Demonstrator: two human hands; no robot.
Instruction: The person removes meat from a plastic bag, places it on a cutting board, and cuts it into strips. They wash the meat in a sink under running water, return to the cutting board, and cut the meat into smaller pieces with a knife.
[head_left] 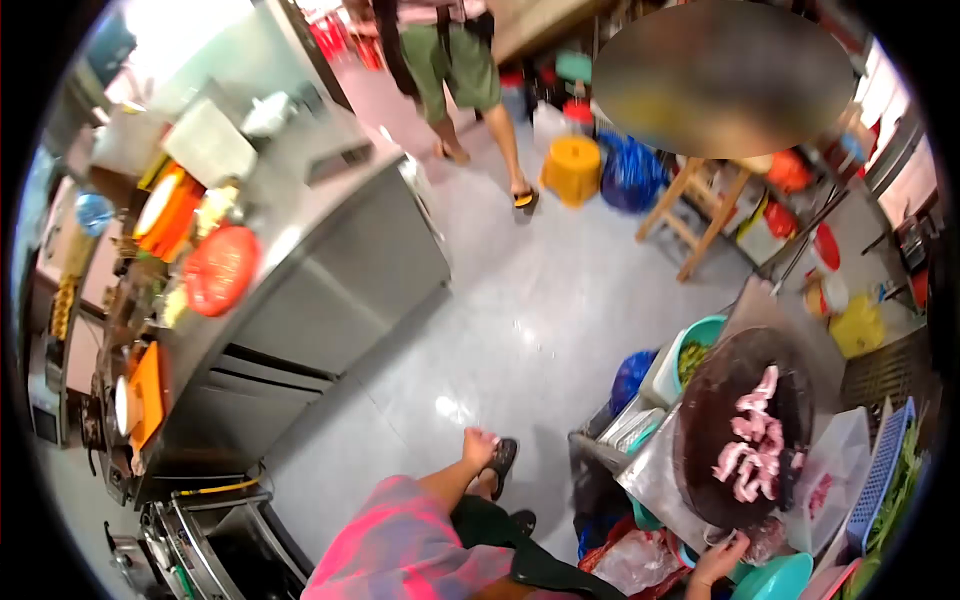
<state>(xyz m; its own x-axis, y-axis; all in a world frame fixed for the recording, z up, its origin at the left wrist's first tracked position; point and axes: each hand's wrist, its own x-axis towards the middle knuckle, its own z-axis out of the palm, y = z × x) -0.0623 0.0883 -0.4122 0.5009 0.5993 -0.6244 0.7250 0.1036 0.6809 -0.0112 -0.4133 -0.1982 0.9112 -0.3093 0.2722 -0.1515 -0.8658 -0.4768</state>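
Observation:
My left hand hangs over the floor beside my body, away from the counters, its fingers curled with nothing visible in them. At the near edge of a round dark chopping block is my right hand. Its fingers are bent together next to a clear plastic bag; what they grip, if anything, is too small to make out. Several pale pink strips of raw meat lie on the block. A white plastic bag with some meat inside stands to the block's right.
A steel counter on the left carries a red bag and an orange board. Turquoise basins and a blue basket surround the block. Ahead are a yellow stool, a wooden stool and a walking person.

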